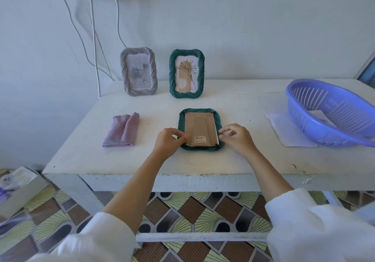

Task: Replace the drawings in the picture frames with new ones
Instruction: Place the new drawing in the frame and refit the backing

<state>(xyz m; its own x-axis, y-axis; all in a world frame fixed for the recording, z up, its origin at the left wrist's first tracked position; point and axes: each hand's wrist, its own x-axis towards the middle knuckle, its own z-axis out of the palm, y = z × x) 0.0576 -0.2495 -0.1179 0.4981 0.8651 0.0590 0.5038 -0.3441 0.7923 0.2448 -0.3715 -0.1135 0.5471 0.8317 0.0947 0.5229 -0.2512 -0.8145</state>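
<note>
A green picture frame lies face down in the middle of the white table, its brown cardboard back facing up. My left hand pinches the back's lower left edge. My right hand has its curled fingers at the lower right edge of the frame, touching it. Two more frames stand against the wall: a grey one with a rose drawing and a green one with a flower drawing.
A folded pink cloth lies left of the frame. At the right, a blue plastic basket holding some paper sits partly on white sheets. A box sits at the lower left. Cables hang on the wall.
</note>
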